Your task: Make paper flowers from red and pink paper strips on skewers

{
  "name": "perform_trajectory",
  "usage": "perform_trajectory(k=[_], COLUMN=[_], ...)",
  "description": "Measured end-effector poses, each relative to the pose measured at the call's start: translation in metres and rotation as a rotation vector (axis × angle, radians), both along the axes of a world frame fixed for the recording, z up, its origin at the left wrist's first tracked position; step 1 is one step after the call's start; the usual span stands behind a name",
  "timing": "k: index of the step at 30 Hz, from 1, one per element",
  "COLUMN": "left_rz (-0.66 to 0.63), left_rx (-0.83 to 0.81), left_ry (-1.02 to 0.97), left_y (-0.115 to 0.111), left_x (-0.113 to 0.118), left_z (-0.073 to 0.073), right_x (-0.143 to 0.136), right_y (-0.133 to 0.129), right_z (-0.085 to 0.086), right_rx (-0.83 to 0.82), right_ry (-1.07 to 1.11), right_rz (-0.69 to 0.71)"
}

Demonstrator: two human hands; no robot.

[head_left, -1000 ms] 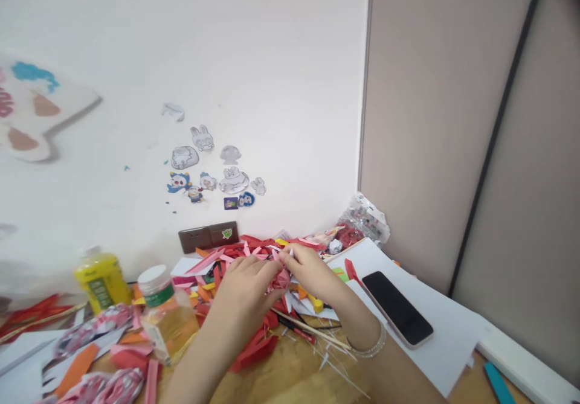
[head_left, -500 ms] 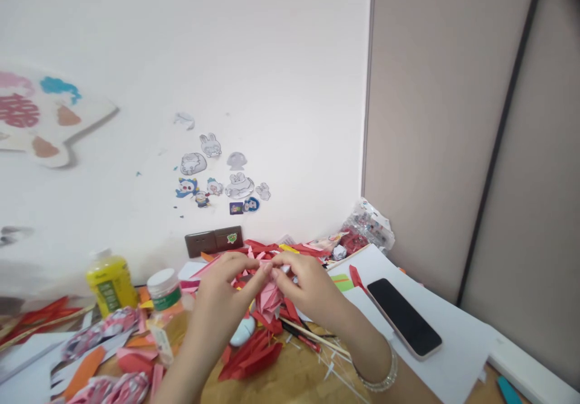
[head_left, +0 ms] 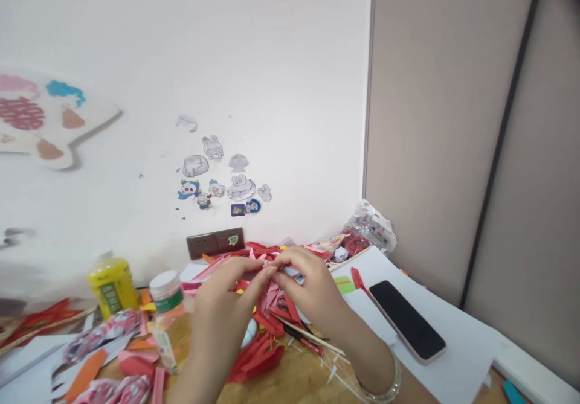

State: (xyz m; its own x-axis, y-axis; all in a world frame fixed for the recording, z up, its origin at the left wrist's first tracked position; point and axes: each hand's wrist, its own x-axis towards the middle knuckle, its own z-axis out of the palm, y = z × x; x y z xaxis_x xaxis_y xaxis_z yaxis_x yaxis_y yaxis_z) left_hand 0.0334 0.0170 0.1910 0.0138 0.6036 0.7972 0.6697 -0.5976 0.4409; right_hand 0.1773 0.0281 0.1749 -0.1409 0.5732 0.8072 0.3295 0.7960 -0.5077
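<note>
My left hand (head_left: 229, 292) and my right hand (head_left: 308, 280) meet at their fingertips near the middle of the view, above the cluttered table. Both are closed in a pinch on a small piece of pink paper that is mostly hidden by the fingers. Pink folded paper (head_left: 270, 295) shows just below the fingertips; whether it joins the pinched piece I cannot tell. Under the hands lie red paper pieces (head_left: 258, 359) and thin sticks (head_left: 310, 334). A bracelet circles the right wrist.
On the left stand a yellow bottle (head_left: 113, 286) and a white-lidded jar (head_left: 166, 292), near patterned scrunchies (head_left: 129, 389) and orange paper (head_left: 86, 375). At right, a phone (head_left: 408, 320) rests on white sheets (head_left: 466, 346). A dark switch panel (head_left: 215, 243) is on the wall behind.
The pink folded paper below the fingers is less visible and has shifted. My fingertips stay together, with the right hand's fingers slightly more bent. The whole view has moved a little.
</note>
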Motion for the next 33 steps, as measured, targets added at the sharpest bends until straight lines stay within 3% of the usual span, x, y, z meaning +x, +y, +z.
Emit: perform_trajectory(k=[8,15,22,29,33], left_rz=[-0.168,-0.095,-0.109,-0.18,-0.25], left_rx=[-0.086,-0.026,-0.001,-0.099,-0.23], left_ry=[-0.032,-0.08,-0.05,0.039,0.017], left_y=[-0.001,-0.007,-0.008,-0.009,-0.011], left_x=[0.002,0.0,-0.002,-0.009,-0.01], left_z=[0.003,0.004,0.007,0.01,0.011], right_x=[0.009,0.009,0.01,0.013,0.014], right_y=[-0.004,-0.006,-0.005,-0.005,-0.007], right_z=[0.009,0.008,0.007,0.008,0.008], right_rx=[0.026,0.009,-0.054,-0.089,-0.203], right_ry=[0.07,0.106,0.137,0.079,0.1], right_rz=[0.006,0.049,0.143,0.21,0.236])
